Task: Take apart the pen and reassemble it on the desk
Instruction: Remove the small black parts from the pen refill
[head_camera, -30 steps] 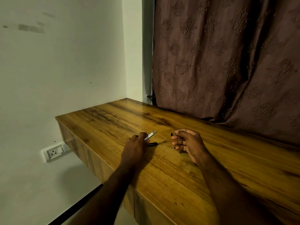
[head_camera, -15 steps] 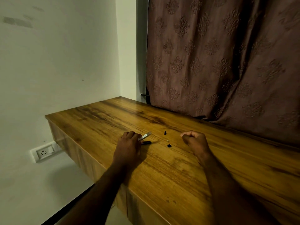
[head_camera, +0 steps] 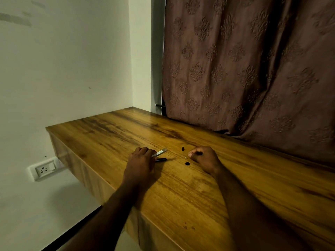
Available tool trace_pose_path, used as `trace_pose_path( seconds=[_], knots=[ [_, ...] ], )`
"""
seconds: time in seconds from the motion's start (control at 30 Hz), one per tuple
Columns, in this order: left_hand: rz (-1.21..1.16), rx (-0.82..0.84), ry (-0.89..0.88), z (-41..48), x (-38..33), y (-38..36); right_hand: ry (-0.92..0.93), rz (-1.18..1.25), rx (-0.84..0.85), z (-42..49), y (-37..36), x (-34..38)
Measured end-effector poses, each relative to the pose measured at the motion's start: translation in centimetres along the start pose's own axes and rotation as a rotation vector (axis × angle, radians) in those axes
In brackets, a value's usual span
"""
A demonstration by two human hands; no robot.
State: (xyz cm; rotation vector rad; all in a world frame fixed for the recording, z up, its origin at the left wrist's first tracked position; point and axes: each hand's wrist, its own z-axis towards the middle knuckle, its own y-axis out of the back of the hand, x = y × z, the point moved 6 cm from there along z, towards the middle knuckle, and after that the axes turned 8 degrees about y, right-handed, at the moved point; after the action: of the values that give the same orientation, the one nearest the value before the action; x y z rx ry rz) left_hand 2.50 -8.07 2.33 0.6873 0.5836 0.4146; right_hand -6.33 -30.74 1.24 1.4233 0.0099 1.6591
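Nearest us, the left forearm (head_camera: 108, 214) and the right forearm (head_camera: 244, 205) come in from six o'clock, cut off by the bottom edge, and cross the front edge of the wooden desk (head_camera: 181, 200), whose right end runs out of view at three o'clock. The left hand (head_camera: 140, 163) rests knuckles-up on the wood, fingers curled round a silver pen part (head_camera: 160, 152) that sticks out toward two o'clock; the rest of it is hidden inside the hand, and any print on it is too small for us to read. At six o'clock of that silver tip a black pen part (head_camera: 161, 159) lies on the desk, its left end meeting the hand. At three o'clock from there sits the right hand (head_camera: 204, 159), fingers curled toward the thumb; we cannot tell whether it pinches anything. Between the hands lie a small black piece (head_camera: 187, 163), a tiny pale piece (head_camera: 185, 157) too small to make out, and, farther off, a short black piece (head_camera: 182, 148). Behind the desk a brown patterned curtain (head_camera: 244, 69) fills twelve to three o'clock, a pale wall (head_camera: 72, 69) nine to twelve, with a wall socket (head_camera: 45, 168) at eight o'clock
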Motion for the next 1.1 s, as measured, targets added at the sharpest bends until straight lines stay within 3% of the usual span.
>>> trace_pose_path(
  seconds=[1.1],
  knots=[
    [0.165, 0.088, -0.101, 0.7, 0.6, -2.2, 0.253, -0.182, 0.197, 3.1, 0.3, -1.2]
  ],
)
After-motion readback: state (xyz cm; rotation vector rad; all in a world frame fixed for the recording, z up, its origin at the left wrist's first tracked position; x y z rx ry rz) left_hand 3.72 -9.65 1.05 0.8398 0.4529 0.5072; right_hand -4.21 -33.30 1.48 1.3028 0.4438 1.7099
